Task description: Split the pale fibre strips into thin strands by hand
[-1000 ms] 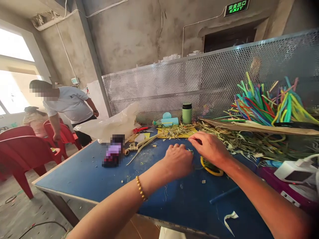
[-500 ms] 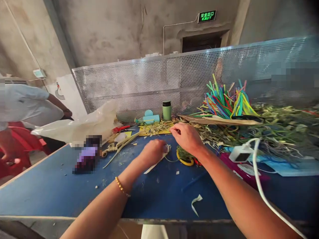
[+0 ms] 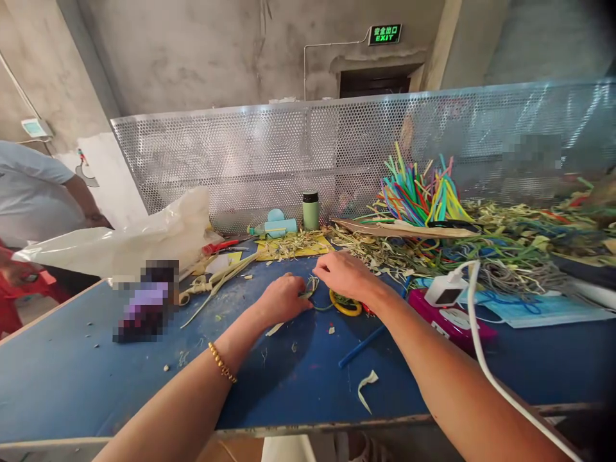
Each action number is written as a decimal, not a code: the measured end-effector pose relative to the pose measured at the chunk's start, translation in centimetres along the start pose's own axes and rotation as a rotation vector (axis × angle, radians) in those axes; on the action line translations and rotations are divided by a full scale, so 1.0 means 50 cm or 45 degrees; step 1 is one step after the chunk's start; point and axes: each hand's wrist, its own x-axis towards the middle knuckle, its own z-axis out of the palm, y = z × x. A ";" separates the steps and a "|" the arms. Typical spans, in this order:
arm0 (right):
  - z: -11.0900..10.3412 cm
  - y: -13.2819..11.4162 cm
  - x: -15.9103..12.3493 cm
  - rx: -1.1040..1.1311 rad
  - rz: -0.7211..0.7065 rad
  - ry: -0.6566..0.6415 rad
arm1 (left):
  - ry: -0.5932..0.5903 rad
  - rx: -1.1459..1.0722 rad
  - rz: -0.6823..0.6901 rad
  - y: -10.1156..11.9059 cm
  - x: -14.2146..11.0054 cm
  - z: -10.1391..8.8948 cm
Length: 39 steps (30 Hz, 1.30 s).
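My left hand (image 3: 285,299) is closed above the blue table, its fingers pinching a small bundle of thin, pale green plant strips (image 3: 312,287). The strips curl up in a loop by the fingertips, and a flat pale strip end (image 3: 274,329) sticks out below the hand. Just to the right, my right hand (image 3: 342,274) is raised with its fingers pinched together near that loop. What lies between them is too small to make out. Below the right wrist rests a yellow ring (image 3: 347,308) with green strands in it, partly covered by the arm.
A magenta box (image 3: 450,317) with a white charger and cable (image 3: 476,321) sits right. Behind are plant scraps (image 3: 409,250), colourful pipe cleaners (image 3: 423,196) and a green bottle (image 3: 310,212). Left lie a plastic bag (image 3: 125,240) and a blurred phone-like object (image 3: 147,301); a person stands beyond.
The view has shifted slightly to the right. My hands stay close together; the left one has turned a little, showing more of the strip loop. The right hand keeps its pinch.
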 end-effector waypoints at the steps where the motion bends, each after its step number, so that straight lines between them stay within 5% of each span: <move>1: 0.004 0.002 0.000 0.006 -0.014 -0.027 | -0.007 -0.003 -0.015 0.000 0.001 0.003; 13: 0.063 0.013 0.010 0.178 -0.077 -0.078 | 0.019 -0.214 -0.155 -0.009 0.007 0.001; 24: 0.070 0.009 0.029 0.771 -0.092 0.053 | -0.002 -0.937 -0.283 -0.034 0.015 -0.023; 32: 0.032 -0.011 0.015 1.255 -0.106 0.007 | 0.151 -1.319 -0.268 -0.038 0.022 -0.030; 39: 0.026 0.018 0.034 1.009 0.265 0.247 | 0.466 -1.305 -0.295 -0.050 0.035 -0.032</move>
